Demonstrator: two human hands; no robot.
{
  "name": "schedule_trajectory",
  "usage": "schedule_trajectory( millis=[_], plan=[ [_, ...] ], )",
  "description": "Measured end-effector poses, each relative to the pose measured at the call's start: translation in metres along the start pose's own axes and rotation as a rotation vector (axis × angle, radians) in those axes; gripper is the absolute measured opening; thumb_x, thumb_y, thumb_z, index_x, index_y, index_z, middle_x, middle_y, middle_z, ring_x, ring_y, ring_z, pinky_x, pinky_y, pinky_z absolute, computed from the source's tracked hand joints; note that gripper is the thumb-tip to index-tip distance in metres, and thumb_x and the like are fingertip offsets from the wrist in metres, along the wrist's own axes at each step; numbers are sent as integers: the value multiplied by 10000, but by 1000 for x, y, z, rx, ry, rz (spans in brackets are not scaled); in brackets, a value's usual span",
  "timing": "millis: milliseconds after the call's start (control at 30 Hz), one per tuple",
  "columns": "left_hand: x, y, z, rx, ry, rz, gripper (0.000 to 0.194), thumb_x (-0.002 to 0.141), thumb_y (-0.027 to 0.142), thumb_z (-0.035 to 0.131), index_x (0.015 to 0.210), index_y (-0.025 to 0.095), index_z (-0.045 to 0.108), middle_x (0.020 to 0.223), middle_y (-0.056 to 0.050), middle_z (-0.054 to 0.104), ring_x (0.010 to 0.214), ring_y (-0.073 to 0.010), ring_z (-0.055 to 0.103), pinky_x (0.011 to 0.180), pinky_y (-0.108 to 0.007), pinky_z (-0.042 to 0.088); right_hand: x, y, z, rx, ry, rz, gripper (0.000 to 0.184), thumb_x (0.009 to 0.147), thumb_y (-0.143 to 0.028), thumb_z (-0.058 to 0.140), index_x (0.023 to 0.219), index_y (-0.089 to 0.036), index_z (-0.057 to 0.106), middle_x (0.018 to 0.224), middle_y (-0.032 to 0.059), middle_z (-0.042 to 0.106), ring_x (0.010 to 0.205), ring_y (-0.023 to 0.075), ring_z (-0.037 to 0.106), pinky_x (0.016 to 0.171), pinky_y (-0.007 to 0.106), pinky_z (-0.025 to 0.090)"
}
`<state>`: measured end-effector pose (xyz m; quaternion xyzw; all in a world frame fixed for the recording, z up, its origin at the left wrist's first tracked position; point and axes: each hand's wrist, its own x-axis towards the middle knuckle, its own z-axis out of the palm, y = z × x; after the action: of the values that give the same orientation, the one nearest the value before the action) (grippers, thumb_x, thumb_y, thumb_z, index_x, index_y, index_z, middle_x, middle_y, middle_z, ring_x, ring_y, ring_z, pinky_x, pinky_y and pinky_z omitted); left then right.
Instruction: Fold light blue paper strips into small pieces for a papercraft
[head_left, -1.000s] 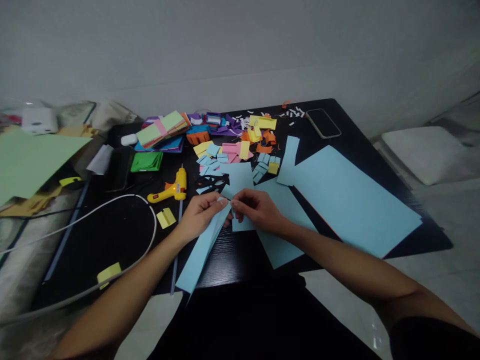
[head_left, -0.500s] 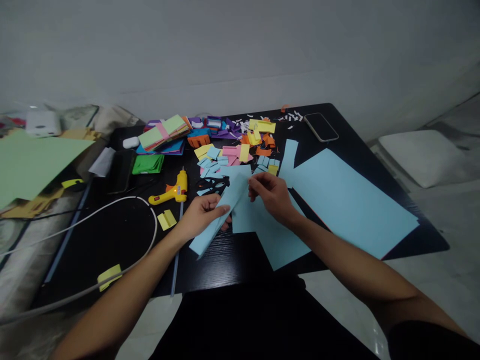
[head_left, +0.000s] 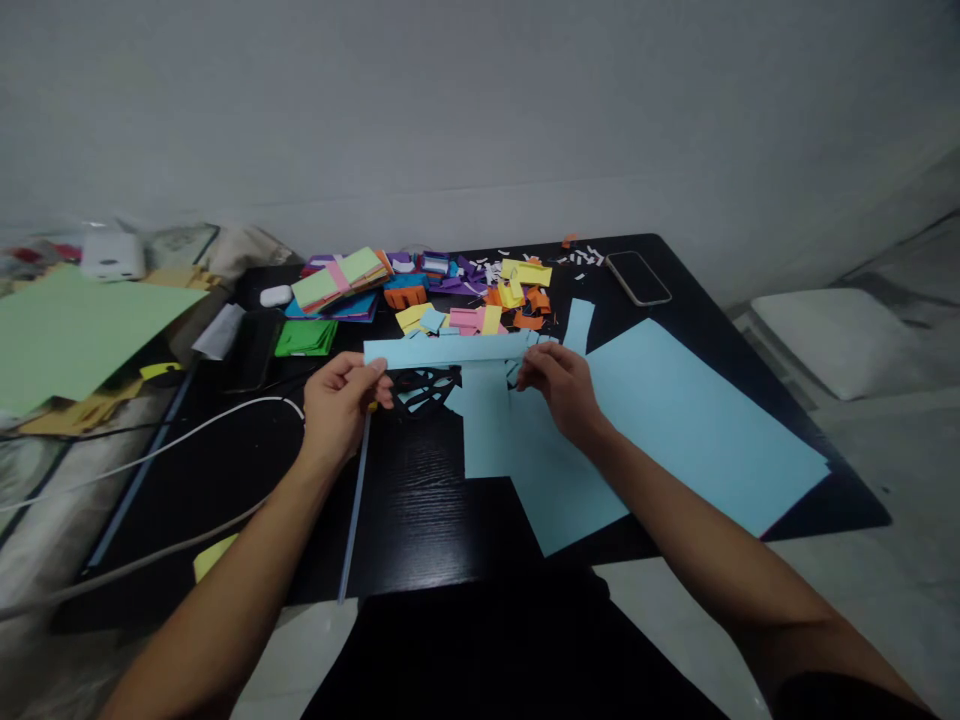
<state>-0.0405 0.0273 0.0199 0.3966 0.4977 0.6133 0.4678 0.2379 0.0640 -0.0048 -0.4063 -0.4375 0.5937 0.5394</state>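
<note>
A long light blue paper strip (head_left: 446,349) is stretched level above the black table (head_left: 420,500). My left hand (head_left: 337,405) pinches its left end and my right hand (head_left: 559,385) pinches its right end. Under the strip lie other light blue paper pieces (head_left: 491,430) and black scissors (head_left: 424,385), partly hidden. A large light blue sheet (head_left: 690,420) lies flat to the right of my right hand.
Several coloured paper scraps (head_left: 480,295) and a stack of coloured sheets (head_left: 341,275) lie at the back. A phone (head_left: 637,277) rests back right. A white cable (head_left: 172,440) loops on the left beside a green sheet (head_left: 67,330). A thin rod (head_left: 352,510) lies near the front edge.
The strip hung diagonally toward me from both hands close together. My hands have moved apart and up, and the strip is now pulled out level between them. The camera view has tilted, hiding the yellow glue gun.
</note>
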Motion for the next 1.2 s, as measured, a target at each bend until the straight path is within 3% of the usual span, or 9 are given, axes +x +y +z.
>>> schedule_trajectory(
  millis=[67,133,267,333,467,600,800,1033,1200],
  plan=[
    [0,1,1,-68,53,13,245,713,292,861,701,158,658,586,29,667,438,-74,576,435,-167,489,-2,-2,-1,43,-242,147,135,737,-278,741,751,-176,653,643,2,644,607,152,630,588,293,560],
    [-2,2,2,-92,11,-15,254,705,296,866,693,156,653,582,31,656,439,-73,569,428,-166,482,-3,-6,-3,102,-473,296,199,699,-301,734,825,-151,702,692,43,697,662,199,675,601,325,574],
    [-9,-2,5,-21,-237,-146,285,717,330,882,712,150,662,572,16,667,417,-91,573,410,-190,492,-10,-11,3,148,-667,460,412,832,-483,703,1071,-151,753,1003,105,782,897,231,744,789,346,608],
    [-14,-6,9,51,-394,-209,306,737,363,882,731,144,668,584,-3,692,415,-104,590,415,-205,507,-17,-10,12,56,-748,515,419,887,-516,712,1070,-142,756,1008,106,783,867,206,755,796,320,606],
    [-23,-12,20,132,-551,-242,348,756,418,880,752,140,670,630,-23,728,459,-113,629,460,-211,531,-33,-3,32,-35,-765,463,470,898,-570,734,1007,-113,750,984,113,783,770,174,750,747,306,617],
    [-27,-13,25,174,-525,-233,367,775,459,862,778,145,670,656,-19,736,480,-110,632,492,-215,535,-40,4,39,-82,-662,385,455,887,-578,738,886,-123,743,792,52,759,616,128,692,645,268,593],
    [-30,-15,26,315,-513,-146,372,844,489,786,718,158,671,630,-17,712,487,-109,616,511,-219,515,-42,10,39,-153,-556,304,398,874,-537,757,805,-145,746,699,27,739,542,112,648,581,257,566],
    [-33,-12,30,328,-529,-133,358,856,481,770,733,156,680,645,-17,710,504,-111,620,525,-224,512,-46,2,39,-214,-527,313,383,864,-516,782,817,-138,752,772,53,769,563,116,663,590,259,580],
    [-33,-11,29,307,-569,-124,334,886,442,742,725,161,665,633,-11,701,526,-109,627,543,-218,511,-44,0,38,-60,-517,416,447,938,-579,674,920,-139,755,875,70,772,659,130,713,632,261,600]
  ],
)
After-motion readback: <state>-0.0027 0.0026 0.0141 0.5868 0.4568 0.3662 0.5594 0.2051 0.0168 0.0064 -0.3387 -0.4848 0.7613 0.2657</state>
